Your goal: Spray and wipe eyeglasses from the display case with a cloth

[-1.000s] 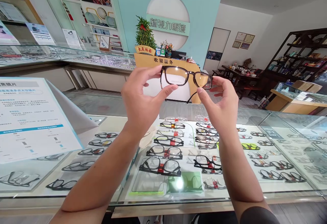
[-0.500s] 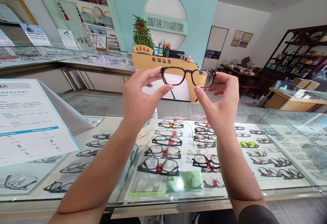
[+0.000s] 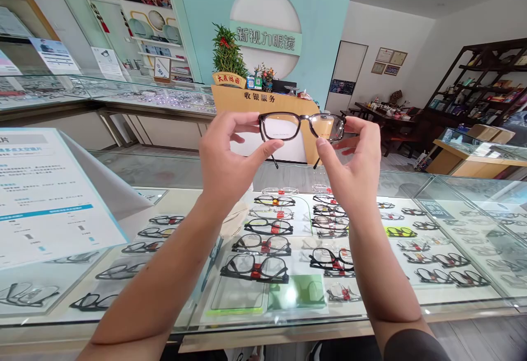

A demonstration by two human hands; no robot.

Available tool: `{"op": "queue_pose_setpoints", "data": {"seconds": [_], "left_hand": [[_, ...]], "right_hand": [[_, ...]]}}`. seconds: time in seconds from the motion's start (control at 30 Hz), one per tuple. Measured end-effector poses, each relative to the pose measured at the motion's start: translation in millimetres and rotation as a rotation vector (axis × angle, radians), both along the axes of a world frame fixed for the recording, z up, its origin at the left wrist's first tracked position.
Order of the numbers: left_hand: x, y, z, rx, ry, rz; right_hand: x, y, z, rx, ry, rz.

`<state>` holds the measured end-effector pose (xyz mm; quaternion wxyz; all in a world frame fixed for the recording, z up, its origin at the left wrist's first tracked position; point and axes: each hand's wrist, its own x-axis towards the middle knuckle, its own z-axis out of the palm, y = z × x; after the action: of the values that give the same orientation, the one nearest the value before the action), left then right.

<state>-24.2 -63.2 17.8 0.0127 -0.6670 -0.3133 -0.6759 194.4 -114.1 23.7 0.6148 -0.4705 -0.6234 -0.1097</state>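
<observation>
A pair of dark-framed eyeglasses (image 3: 304, 118) is held up in front of me, its clear lenses facing me and its temples pointing away and down. My left hand (image 3: 234, 152) pinches the left end of the frame between thumb and fingers. At the right end, my right hand (image 3: 349, 150) grips the frame the same way, its thumb close to the lower rim. Both forearms reach out over a glass display case (image 3: 296, 320). Inside it, below my hands, lie rows of eyeglasses (image 3: 263, 243), several with red tags.
A printed sign (image 3: 53, 196) stands on the case at left. Across the aisle is a wooden counter (image 3: 304, 150) bearing a potted plant (image 3: 228, 54). Further glass cases (image 3: 148, 89) line the left, and another with cardboard boxes (image 3: 492, 133) stands at right.
The eyeglasses have tilted slightly, so both temple tips now show below the frame. They have dropped a little, and my hands still grip both ends.
</observation>
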Motion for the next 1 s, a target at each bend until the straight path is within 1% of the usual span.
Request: {"op": "queue_pose_setpoints", "data": {"seconds": [0.2,0.37,0.53,0.67,1.0], "left_hand": [[0.4,3.3,-1.6,0.088,0.011,0.003],[1.6,4.5,-2.9,0.149,0.021,0.014],[6.1,-2.5,-2.4,0.118,-0.009,0.039],[7.1,-6.9,-1.9,0.094,0.008,0.048],[6.2,-3.7,-2.5,0.086,0.007,0.047]], "right_hand": [[-0.6,0.4,-0.6,-0.053,0.013,-0.008],[-0.9,2.5,-0.9,-0.049,0.007,-0.016],[-0.2,4.2,-1.7,-0.044,-0.004,-0.025],[-0.6,4.6,-1.9,-0.049,-0.007,-0.034],[-1.7,4.6,-1.3,-0.064,0.002,-0.025]]}}
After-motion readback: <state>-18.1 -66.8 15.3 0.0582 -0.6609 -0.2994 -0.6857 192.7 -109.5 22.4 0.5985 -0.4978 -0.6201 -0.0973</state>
